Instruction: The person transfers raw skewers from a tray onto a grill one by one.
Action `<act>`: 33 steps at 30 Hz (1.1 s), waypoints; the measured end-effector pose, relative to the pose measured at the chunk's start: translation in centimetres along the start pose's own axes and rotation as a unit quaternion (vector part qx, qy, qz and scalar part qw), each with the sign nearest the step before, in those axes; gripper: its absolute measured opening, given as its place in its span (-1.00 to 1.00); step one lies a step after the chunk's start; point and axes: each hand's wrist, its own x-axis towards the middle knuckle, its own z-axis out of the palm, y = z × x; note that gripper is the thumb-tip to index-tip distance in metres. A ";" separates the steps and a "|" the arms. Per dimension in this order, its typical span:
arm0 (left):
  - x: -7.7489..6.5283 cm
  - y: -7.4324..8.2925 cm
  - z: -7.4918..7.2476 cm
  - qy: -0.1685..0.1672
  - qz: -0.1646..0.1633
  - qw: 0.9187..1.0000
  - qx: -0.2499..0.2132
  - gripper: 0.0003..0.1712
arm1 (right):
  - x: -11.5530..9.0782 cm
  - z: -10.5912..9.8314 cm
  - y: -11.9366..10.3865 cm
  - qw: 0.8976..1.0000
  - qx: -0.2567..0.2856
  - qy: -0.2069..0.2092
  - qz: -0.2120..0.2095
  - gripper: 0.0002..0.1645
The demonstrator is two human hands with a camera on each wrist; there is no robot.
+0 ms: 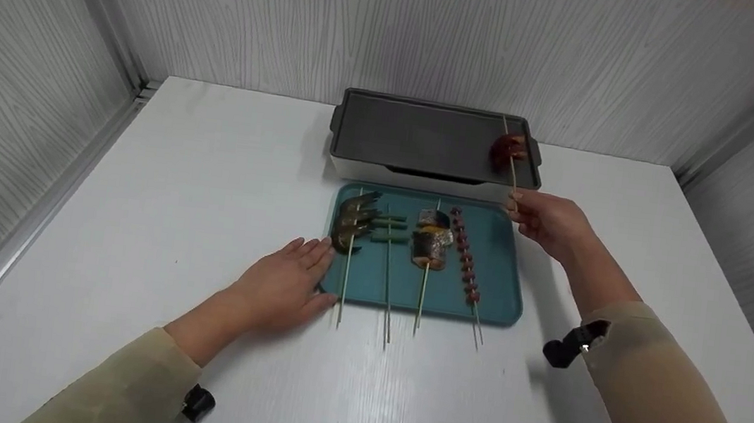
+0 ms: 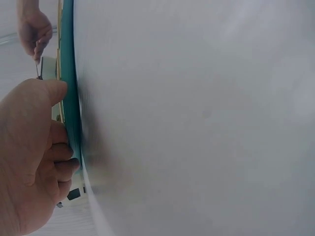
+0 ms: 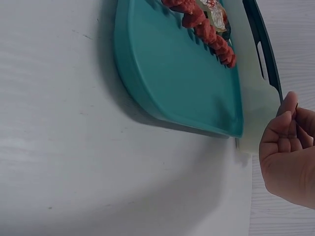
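My right hand pinches the lower end of a wooden skewer that carries a dark red, glossy piece of food. That food is over the right end of a black griddle plate; whether it touches the surface I cannot tell. In the right wrist view, the right hand has thumb and fingertips together beside the griddle's edge. My left hand lies flat against the left edge of a teal tray, fingers extended. The left wrist view shows the thumb and fingers of the left hand at the tray's rim.
On the tray lie a shrimp skewer, a skewer of green pieces, a fish-chunk skewer and a skewer of small red pieces. Their sticks overhang the tray's front edge. Behind the griddle stands a grey wood-grain wall.
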 end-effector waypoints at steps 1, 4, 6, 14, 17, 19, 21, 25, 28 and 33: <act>0.0 0.0 0.0 0.001 0.002 1.000 0.000 -0.11 | 0.0 0.0 0.1 1.000 -0.002 -0.002 -0.002 -0.78; 0.0 0.0 0.0 0.004 0.005 1.000 0.000 -0.11 | -0.1 0.0 0.2 1.000 -0.004 0.006 -0.004 -0.77; 0.0 0.0 0.0 0.004 0.006 1.000 0.002 -0.11 | -0.2 0.1 0.2 1.000 -0.008 0.012 -0.001 -0.74; 0.2 -0.3 0.3 0.005 0.005 1.000 -0.004 -0.11 | -0.7 0.1 0.3 0.999 -0.016 0.013 0.032 -0.51; 0.2 -0.5 0.3 0.004 0.003 1.000 -0.005 -0.11 | -0.9 0.3 0.3 0.999 -0.015 0.020 0.047 -0.42; 0.2 -0.7 0.2 0.001 0.001 1.000 -0.005 -0.11 | -1.1 0.4 0.4 0.998 -0.016 0.021 0.058 -0.35; 0.0 -0.9 0.2 0.002 -0.001 1.000 -0.004 -0.11 | -1.4 0.5 0.6 0.997 -0.022 0.021 0.066 -0.31; -0.2 -1.4 0.3 0.006 -0.003 1.000 -0.001 -0.12 | -2.4 0.7 0.9 0.996 -0.044 0.009 0.074 -0.29; -0.2 -1.5 0.5 0.009 -0.003 1.000 -0.001 -0.13 | -3.6 0.7 1.3 0.995 -0.059 -0.003 0.076 -0.30; 0.0 -1.4 0.5 0.009 -0.002 1.000 0.005 -0.12 | -6.2 0.5 2.2 0.994 -0.064 -0.016 0.088 -0.31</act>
